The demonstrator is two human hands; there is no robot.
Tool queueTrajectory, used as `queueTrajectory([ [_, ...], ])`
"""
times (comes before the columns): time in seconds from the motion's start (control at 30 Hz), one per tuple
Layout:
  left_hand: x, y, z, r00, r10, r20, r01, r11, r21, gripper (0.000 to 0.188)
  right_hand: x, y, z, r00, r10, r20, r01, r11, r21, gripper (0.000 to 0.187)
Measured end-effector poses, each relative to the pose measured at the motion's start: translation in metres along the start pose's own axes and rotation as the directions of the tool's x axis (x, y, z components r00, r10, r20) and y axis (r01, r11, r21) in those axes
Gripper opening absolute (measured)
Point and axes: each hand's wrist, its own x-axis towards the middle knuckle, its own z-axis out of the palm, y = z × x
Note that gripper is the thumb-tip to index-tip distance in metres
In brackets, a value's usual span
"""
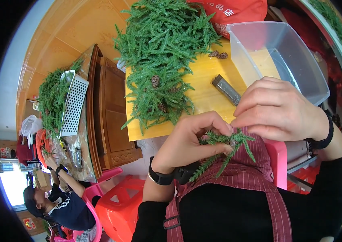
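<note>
My left hand (195,139) is closed, thumb and fingers pinching a small green artificial pine sprig (241,142) whose needled tips spread downward in front of the striped apron. Just above and to the right of it, my right hand (273,109) has its fingertips pressed together close to the sprig's gathered middle. Whatever those fingertips hold is too small or hidden to make out. A bundle of thin dark brown sticks or wires (226,89), partly wrapped, lies on the yellow table (207,74) beyond my hands.
Heaped pine sprigs (163,40) cover the table's left side, with a pine cone (155,81) among them. More cones (218,54) lie near a clear plastic bin (304,60). Behind is a red bag (239,14). A co-worker (66,205) sits at another table with a white basket (74,105).
</note>
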Motion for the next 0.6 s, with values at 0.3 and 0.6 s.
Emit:
queueTrajectory([
  [0.3, 0.0035, -0.0009, -0.0015, 0.996, 0.000, 0.089, 0.003, 0.999, -0.036, 0.025, 0.0022, -0.0014, -0.0017, 0.997, -0.073, 0.020, 0.073, 0.997, -0.017, 0.012],
  [0.6, 0.0033, 0.0069, 0.0036, 0.999, 0.013, -0.031, -0.008, 0.989, 0.146, 0.023, 0.0012, -0.0045, -0.0014, 0.986, 0.156, 0.049, -0.159, 0.985, 0.068, 0.011],
])
